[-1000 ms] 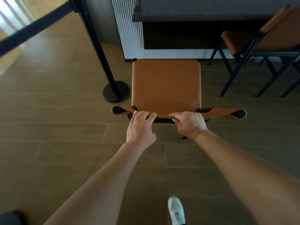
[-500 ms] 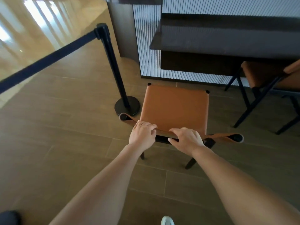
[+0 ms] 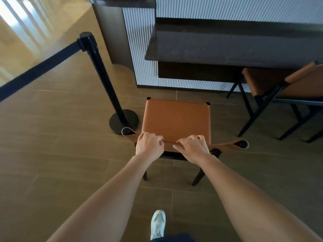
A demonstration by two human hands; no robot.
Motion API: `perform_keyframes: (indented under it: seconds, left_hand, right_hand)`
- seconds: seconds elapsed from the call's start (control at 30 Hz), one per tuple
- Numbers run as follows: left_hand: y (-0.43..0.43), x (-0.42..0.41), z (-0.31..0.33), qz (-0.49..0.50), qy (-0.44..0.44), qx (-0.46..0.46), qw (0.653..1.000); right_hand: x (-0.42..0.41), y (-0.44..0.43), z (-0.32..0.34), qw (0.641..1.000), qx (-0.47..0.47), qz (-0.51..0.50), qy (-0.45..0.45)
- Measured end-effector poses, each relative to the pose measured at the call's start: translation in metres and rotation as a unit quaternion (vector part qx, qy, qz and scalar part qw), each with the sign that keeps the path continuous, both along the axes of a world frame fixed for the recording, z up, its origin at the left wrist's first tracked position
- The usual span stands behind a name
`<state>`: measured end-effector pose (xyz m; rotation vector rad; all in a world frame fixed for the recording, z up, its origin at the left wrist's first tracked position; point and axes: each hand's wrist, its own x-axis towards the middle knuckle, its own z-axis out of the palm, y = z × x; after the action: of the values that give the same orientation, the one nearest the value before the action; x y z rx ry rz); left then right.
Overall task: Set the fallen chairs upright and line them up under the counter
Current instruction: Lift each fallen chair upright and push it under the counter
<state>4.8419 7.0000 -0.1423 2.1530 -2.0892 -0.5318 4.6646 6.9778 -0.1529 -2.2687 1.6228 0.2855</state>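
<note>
A tan leather chair with black legs stands upright on the wooden floor in front of me, its seat facing the counter. My left hand and my right hand both grip the top edge of its curved backrest, fingers curled over it. The dark stone counter juts out just beyond the chair, a short gap away. A second tan chair stands upright at the right, its seat partly under the counter.
A black stanchion post with a round base stands close to the chair's left side, and a dark belt runs from it to the left. A ribbed white panel fronts the counter. My shoe is below.
The chair, held by both hands, has shifted slightly forward towards the counter, and my view has lifted, so more of the counter top shows. The chair's rear legs are now visible.
</note>
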Motion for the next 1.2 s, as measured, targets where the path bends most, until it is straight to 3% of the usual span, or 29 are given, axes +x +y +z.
perform_keyframes:
  seconds: [0.2, 0.27, 0.3, 0.4, 0.47, 0.53, 0.63, 0.73, 0.8, 0.97, 1.07, 1.2]
  left_hand:
    - [0.000, 0.009, 0.001, 0.019, 0.085, 0.018, 0.996]
    - [0.005, 0.010, 0.004, 0.037, 0.158, 0.015, 0.987]
    - [0.011, 0.011, 0.006, 0.064, 0.215, 0.005, 0.974]
    - [0.027, 0.008, 0.009, 0.176, 0.347, -0.050, 0.920]
    - [0.031, 0.000, 0.011, 0.250, 0.392, -0.041, 0.884]
    - [0.028, -0.010, 0.013, 0.335, 0.438, 0.047, 0.833]
    - [0.018, -0.024, 0.014, 0.418, 0.513, 0.215, 0.718]
    - [0.006, -0.031, 0.012, 0.428, 0.565, 0.267, 0.654]
    - [-0.004, -0.030, 0.012, 0.436, 0.600, 0.267, 0.615]
    - [-0.022, -0.028, 0.000, 0.478, 0.636, 0.231, 0.560]
    - [-0.026, -0.025, -0.007, 0.495, 0.673, 0.215, 0.506]
    - [-0.049, -0.021, -0.003, 0.492, 0.687, 0.220, 0.488]
  right_hand:
    - [0.004, 0.003, 0.004, 0.997, 0.019, -0.058, -0.039]
    - [0.004, 0.009, 0.008, 0.981, 0.022, -0.129, -0.144]
    - [0.003, 0.013, 0.011, 0.953, 0.020, -0.189, -0.235]
    - [-0.001, 0.026, 0.020, 0.797, -0.047, -0.390, -0.459]
    - [-0.004, 0.035, 0.019, 0.683, -0.070, -0.523, -0.505]
    - [-0.006, 0.044, 0.013, 0.581, -0.013, -0.632, -0.513]
    - [-0.004, 0.050, 0.006, 0.456, 0.132, -0.684, -0.554]
    - [-0.003, 0.041, 0.006, 0.379, 0.194, -0.665, -0.614]
    - [-0.004, 0.028, 0.011, 0.364, 0.195, -0.649, -0.639]
    - [-0.005, -0.002, 0.022, 0.385, 0.210, -0.677, -0.592]
    - [0.000, -0.010, 0.023, 0.337, 0.198, -0.678, -0.622]
    - [-0.002, -0.032, 0.028, 0.314, 0.191, -0.671, -0.645]
